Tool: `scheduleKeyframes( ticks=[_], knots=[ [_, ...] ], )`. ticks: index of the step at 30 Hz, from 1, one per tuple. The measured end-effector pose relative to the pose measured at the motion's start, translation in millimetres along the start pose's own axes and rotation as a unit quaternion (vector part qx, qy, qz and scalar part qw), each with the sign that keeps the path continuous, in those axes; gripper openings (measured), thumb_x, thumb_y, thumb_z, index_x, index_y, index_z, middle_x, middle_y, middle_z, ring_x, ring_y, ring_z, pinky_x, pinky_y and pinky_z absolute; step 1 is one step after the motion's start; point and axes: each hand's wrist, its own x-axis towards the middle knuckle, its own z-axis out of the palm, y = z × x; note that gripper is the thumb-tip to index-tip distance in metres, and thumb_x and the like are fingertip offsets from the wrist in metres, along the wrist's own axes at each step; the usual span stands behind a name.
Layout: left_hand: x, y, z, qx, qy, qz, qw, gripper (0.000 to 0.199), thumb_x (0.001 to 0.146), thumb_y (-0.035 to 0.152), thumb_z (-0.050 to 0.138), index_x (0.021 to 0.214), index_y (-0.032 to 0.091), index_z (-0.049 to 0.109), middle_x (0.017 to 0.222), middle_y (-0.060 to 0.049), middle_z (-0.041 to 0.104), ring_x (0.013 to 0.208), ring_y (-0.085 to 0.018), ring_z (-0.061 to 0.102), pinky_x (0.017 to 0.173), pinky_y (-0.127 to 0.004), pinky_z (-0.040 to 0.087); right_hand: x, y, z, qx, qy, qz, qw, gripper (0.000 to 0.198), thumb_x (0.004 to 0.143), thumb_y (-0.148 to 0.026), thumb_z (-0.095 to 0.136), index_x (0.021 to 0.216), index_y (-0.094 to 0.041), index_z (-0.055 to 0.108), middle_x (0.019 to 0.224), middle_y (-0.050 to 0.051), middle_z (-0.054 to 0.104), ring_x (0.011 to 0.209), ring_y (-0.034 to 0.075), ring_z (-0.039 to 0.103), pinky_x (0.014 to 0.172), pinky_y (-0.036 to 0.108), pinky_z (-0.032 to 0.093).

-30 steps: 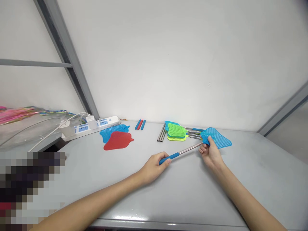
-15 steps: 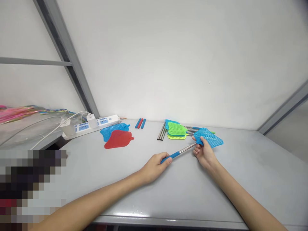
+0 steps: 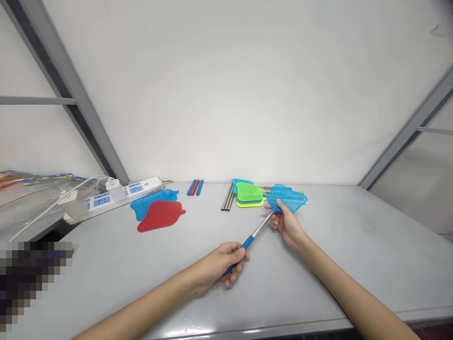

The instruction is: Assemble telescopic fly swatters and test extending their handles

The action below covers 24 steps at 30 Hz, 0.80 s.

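Between my hands is a fly swatter (image 3: pixel 262 225) with a blue mesh head, a shiny metal rod and a blue grip. My left hand (image 3: pixel 222 264) is closed round the blue grip. At the other end, my right hand (image 3: pixel 288 226) pinches the base of the blue head, thumb on top. Just behind it lies a stack of green and blue swatters (image 3: pixel 249 193), partly hidden by the held head. Bare metal rods (image 3: pixel 227 198) lie to the stack's left. Farther left are a loose red swatter head (image 3: pixel 161 216) and a blue swatter head (image 3: pixel 150 203) partly under it.
Blue and red grips (image 3: pixel 195 187) lie near the wall. A white power strip (image 3: pixel 129 192) with plugged-in adapters and cables runs along the table's left back edge. Beyond it is a clear plastic bag (image 3: pixel 38 198). Grey metal posts (image 3: pixel 81 104) frame the wall.
My left hand has come lower and nearer, tilting the swatter more steeply. The right hand still pinches its head. The whole view has also shifted.
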Motion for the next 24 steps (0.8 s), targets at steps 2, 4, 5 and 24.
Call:
scheduleKeyframes(
  ticks=[2,4,5,24],
  knots=[
    [0.3,-0.2,0.0,-0.011,0.005,-0.007,1.000,0.030,0.075,0.045,0.040,0.083,0.016,0.044,0.058,0.005,0.036,0.040,-0.003,0.030,0.038,-0.018,0.020,0.3,-0.3,0.1,-0.010,-0.002,0.007,1.000,0.038,0.068,-0.048,0.049,0.076,-0.013,0.064,0.046,-0.002,0.043,0.036,0.004,0.033,0.035,0.017,0.027],
    [0.7,0.2,-0.5,-0.025,0.004,-0.015,1.000,0.032,0.075,0.047,0.038,0.083,0.017,0.044,0.057,0.006,0.034,0.039,-0.002,0.025,0.036,-0.018,0.016,0.6,-0.2,-0.1,-0.014,-0.006,0.014,1.000,0.039,0.069,-0.048,0.048,0.076,-0.013,0.064,0.046,-0.002,0.043,0.036,0.004,0.033,0.035,0.017,0.027],
    [0.9,0.5,-0.9,-0.032,0.001,-0.017,0.999,0.032,0.075,0.048,0.038,0.083,0.017,0.044,0.057,0.006,0.033,0.039,-0.002,0.023,0.036,-0.018,0.014,0.7,0.0,-0.2,-0.012,-0.007,0.014,1.000,0.038,0.069,-0.048,0.048,0.076,-0.013,0.064,0.046,-0.002,0.043,0.036,0.004,0.033,0.035,0.017,0.028],
    [3.9,1.1,4.0,0.021,0.038,-0.037,0.998,0.034,0.073,0.051,0.036,0.079,0.018,0.039,0.054,0.008,0.025,0.037,-0.002,0.015,0.035,-0.018,0.009,-2.1,-1.1,1.4,0.022,-0.020,0.026,0.999,0.038,0.069,-0.046,0.050,0.077,-0.011,0.064,0.049,-0.001,0.045,0.040,0.005,0.040,0.038,0.016,0.034]
  ],
)
